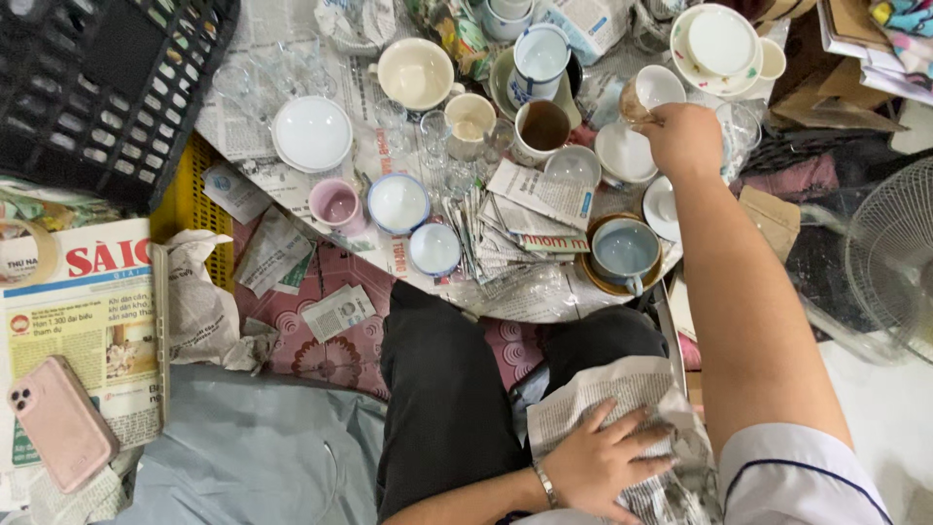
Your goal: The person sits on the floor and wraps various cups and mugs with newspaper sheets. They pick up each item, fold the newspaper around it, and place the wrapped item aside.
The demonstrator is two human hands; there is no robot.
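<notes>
My right hand (pixel 685 136) reaches out over a low table spread with newspaper and grips a small white-and-brown cup (pixel 649 95) by its side. My left hand (pixel 603 459) rests flat, fingers spread, on a bundle wrapped in newspaper (pixel 622 408) that lies on my lap. Around the right hand stand a white saucer (pixel 624 156), a brown mug (pixel 541 128) and a blue-grey cup on a brown saucer (pixel 624 251).
Several cups, bowls, glasses and white plates (pixel 311 133) crowd the table. A black crate (pixel 97 87) sits on a yellow one at upper left. A pink phone (pixel 60 423) lies on newspapers at left. A white fan (pixel 889 258) stands at right. Loose newspaper sheets (pixel 530 219) lie mid-table.
</notes>
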